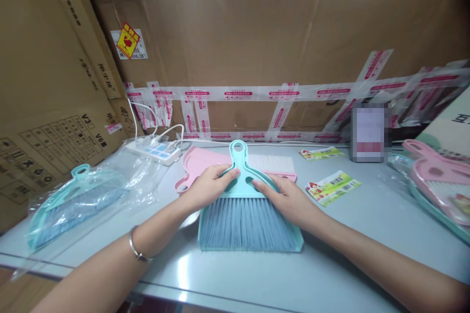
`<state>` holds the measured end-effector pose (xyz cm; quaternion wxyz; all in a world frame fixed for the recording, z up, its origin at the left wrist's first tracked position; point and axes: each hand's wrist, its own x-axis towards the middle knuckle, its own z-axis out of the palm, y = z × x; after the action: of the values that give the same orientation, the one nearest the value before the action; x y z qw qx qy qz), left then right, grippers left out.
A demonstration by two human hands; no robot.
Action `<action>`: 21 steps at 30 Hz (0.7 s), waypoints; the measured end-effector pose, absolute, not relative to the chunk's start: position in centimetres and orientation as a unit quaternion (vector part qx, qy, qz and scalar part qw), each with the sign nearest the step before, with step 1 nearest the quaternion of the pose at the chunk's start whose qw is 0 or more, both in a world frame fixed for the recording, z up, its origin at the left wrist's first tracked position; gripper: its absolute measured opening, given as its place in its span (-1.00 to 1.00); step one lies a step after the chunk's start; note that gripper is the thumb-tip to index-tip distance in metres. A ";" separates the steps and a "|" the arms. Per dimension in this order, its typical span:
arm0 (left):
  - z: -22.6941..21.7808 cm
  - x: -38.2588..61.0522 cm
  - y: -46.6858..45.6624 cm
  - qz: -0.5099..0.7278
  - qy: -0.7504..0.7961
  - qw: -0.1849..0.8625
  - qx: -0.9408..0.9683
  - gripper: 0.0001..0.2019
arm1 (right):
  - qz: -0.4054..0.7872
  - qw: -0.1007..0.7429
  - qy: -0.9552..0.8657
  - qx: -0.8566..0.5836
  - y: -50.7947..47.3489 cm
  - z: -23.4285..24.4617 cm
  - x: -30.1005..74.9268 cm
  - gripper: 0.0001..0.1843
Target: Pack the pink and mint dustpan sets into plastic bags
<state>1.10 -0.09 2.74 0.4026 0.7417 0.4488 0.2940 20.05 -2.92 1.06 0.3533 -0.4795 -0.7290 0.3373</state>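
Note:
A turquoise hand brush (240,220) with blue-grey bristles lies nested in a matching dustpan (299,244), its handle pointing away from me. My left hand (211,185) grips the set at its upper left side, thumb on the brush body. On the upper right side my right hand (288,198) is closed round it in the same way, thumb by an oval hole. Most of the fingers are hidden beneath the set. Behind it lies a pink dustpan (201,159), and a white-bristled pink brush (273,164) shows partly past the turquoise handle.
A bagged turquoise brush set (77,200) lies at left, near a white power strip (156,150) with cables. Printed cards (333,188) lie right of centre. A blurred upright device (369,132) and more pink and turquoise sets (436,176) stand at right. Large cardboard boxes (235,24) wall the back.

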 end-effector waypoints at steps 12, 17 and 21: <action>2.5 1.1 0.1 0.316 0.461 0.425 0.712 -0.63 | 0.409 0.358 -0.687 -0.483 -2.5 0.9 20.0 -0.58; 2.3 0.7 0.3 0.331 0.490 0.441 0.675 -0.59 | 0.460 0.348 -0.662 -0.479 -2.3 1.1 20.4 -0.55; 2.6 0.2 0.4 0.357 0.467 0.505 0.632 -0.58 | 0.447 0.376 -0.631 -0.510 -2.0 0.8 20.7 -0.53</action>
<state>0.18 0.40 2.62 0.5050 0.6323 0.4667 0.3569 20.65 -2.02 0.80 0.3755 -0.5102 -0.6314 0.4472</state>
